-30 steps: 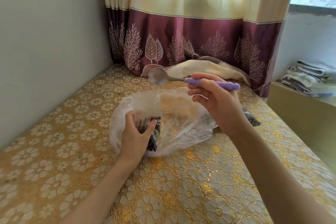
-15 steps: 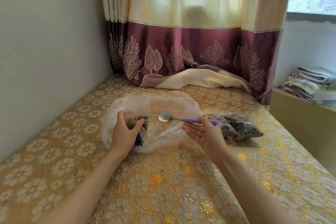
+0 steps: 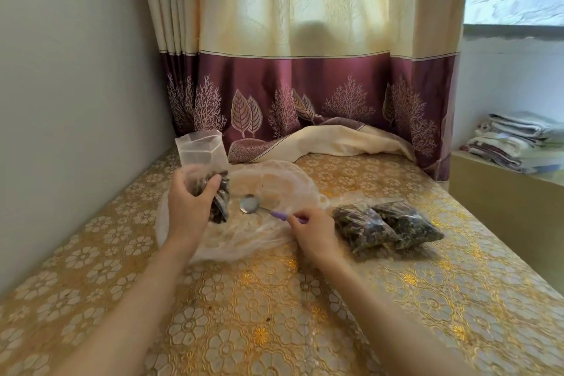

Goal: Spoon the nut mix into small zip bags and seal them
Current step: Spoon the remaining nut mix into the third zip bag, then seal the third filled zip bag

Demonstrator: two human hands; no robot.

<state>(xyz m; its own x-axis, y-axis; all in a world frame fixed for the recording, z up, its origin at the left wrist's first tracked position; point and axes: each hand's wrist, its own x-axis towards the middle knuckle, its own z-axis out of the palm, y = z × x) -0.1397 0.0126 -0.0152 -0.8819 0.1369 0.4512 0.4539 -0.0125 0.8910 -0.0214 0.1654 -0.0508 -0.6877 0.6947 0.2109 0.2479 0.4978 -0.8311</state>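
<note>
My left hand (image 3: 189, 207) grips a small zip bag (image 3: 203, 156) upright, dark nut mix in its lower half and its clear top standing open above my fingers. Under it lies a large, nearly flat clear plastic bag (image 3: 274, 180) on the table. A metal spoon (image 3: 254, 206) with a purple handle rests on that big bag, bowl pointing left. My right hand (image 3: 314, 230) holds the end of the spoon's handle with its fingertips. To the right lie two filled small bags (image 3: 384, 226) of dark nut mix, side by side.
The table wears a gold floral cloth (image 3: 259, 314). A grey wall (image 3: 76, 101) runs along the left. A cream and maroon curtain (image 3: 305, 85) hangs behind, its hem lying on the table. Folded towels (image 3: 518, 140) sit on a ledge at right.
My right hand has lowered the spoon from above the big bag down onto it. My left hand has lifted the small zip bag upright out of the big bag.
</note>
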